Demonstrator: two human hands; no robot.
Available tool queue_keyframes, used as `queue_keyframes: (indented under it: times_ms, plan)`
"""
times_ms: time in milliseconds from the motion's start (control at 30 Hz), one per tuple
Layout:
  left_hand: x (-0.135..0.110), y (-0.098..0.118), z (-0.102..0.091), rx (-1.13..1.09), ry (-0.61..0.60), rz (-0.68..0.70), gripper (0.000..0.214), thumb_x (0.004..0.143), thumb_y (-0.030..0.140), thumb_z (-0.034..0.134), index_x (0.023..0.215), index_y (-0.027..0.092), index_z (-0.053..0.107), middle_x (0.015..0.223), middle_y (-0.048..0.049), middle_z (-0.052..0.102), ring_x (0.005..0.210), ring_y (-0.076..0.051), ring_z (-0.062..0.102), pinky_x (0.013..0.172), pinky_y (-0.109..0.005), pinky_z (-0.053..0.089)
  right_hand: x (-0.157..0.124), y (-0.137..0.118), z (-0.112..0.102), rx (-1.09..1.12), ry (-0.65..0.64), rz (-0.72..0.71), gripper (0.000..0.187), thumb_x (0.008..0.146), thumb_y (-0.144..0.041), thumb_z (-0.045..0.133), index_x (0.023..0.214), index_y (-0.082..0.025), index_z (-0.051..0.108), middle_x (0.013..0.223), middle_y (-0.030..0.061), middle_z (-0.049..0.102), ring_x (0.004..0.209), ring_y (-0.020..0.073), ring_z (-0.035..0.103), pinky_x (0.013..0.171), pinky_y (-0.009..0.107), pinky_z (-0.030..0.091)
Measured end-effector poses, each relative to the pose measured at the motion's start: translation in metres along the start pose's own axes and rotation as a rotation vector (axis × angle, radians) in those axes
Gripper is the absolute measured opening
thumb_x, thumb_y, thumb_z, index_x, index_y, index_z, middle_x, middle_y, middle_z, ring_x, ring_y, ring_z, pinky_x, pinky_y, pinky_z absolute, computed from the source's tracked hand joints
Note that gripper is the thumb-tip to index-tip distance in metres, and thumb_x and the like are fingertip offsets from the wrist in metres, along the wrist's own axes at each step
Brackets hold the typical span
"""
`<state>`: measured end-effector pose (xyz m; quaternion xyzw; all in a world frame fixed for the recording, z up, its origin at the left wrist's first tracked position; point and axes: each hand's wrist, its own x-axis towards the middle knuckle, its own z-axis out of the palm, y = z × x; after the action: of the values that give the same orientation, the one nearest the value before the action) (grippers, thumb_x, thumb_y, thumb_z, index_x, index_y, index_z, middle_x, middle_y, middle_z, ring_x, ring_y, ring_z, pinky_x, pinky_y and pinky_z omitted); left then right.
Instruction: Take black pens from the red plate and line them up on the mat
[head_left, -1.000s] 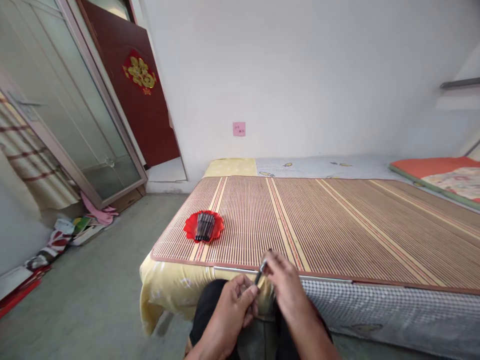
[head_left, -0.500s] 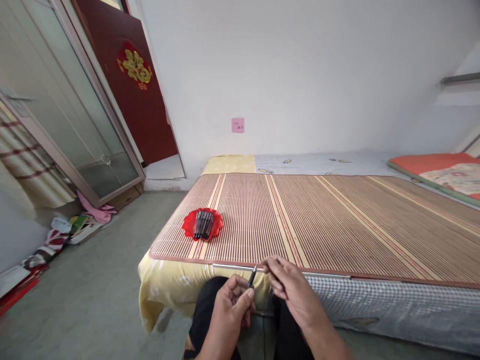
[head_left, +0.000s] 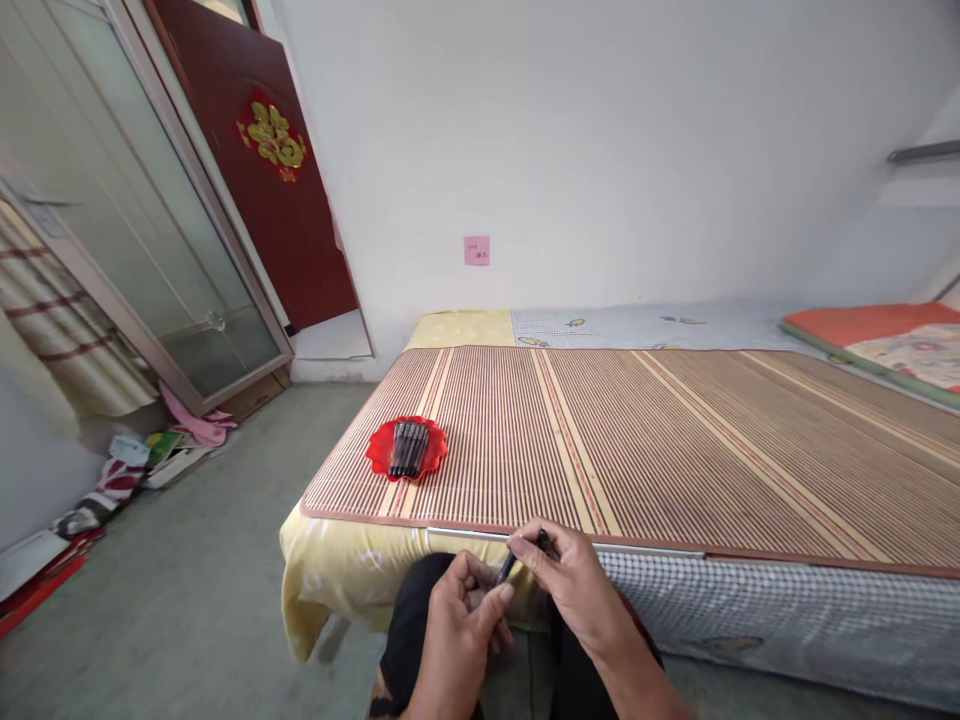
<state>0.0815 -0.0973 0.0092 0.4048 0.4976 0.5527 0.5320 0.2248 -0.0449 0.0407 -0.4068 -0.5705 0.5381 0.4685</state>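
Note:
My left hand and my right hand meet over my lap at the bed's near edge. Both pinch a slim black pen between thumb and fingers; the left holds its lower part, the right its upper end. A red flower-shaped dish lies on the striped bamboo mat to the left, with several black pens lined up in it. The dish is an arm's reach up and left of my hands.
The bed has a yellow sheet and a checked side cover. A dark red door and a glass door stand at the left. Clutter lies on the grey floor. An orange cushion lies far right.
My right hand has drawn back toward me and closed onto the pen's upper end. The pen has tilted lower between the hands. The dish has not moved.

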Motion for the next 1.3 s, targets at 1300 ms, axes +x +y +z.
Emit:
queue_keyframes:
  times_ms: [1300]
  plan:
    - [-0.003,0.003,0.001,-0.192,-0.283,-0.263,0.052,0.076,0.066,0.075,0.077,0.019,0.054,0.054,0.0054,0.054,0.034,-0.004,0.035,0.035,-0.019,0.021,0.002,0.016,-0.002,0.282,-0.106,0.174,0.041,0.075,-0.057,0.08,0.089,-0.019,0.077,0.082,0.0041,0.07,0.047,0.0033,0.031,0.044,0.02,0.018]
